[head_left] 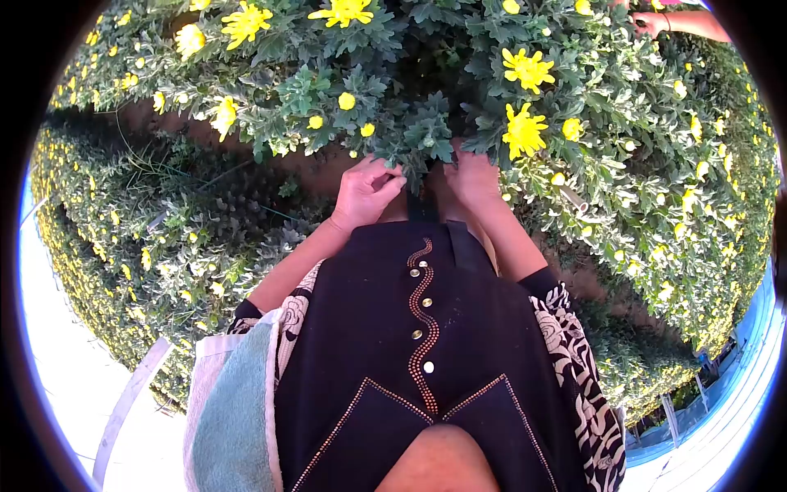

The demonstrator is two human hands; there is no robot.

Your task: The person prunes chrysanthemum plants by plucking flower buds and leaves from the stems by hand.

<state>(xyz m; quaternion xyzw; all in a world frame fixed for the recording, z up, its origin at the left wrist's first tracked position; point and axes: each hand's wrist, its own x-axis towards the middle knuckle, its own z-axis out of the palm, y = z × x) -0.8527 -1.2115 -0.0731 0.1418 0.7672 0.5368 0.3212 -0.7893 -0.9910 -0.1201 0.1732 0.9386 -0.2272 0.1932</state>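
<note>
My left hand [367, 193] is closed, thumb and fingers pinched together at the lower edge of a chrysanthemum plant [428, 131]. Leaves partly cover its fingertips, so what lies between them does not show. A short way to the right, my right hand [474, 179] is curled closed at the same leafy edge. Its fingertips point down among the foliage, and anything in them is hidden. Small yellow buds [367, 129] stand just above the left hand. An open yellow chrysanthemum flower [524, 132] is close to the right hand, untouched.
Dense rows of flowering chrysanthemums [639, 156] spread on both sides, with dark soil [320, 170] between them. Another person's hand [650, 23] reaches into the plants at the upper right. A pale green towel [234, 418] hangs at my left side. Blue sheeting [750, 361] borders the right.
</note>
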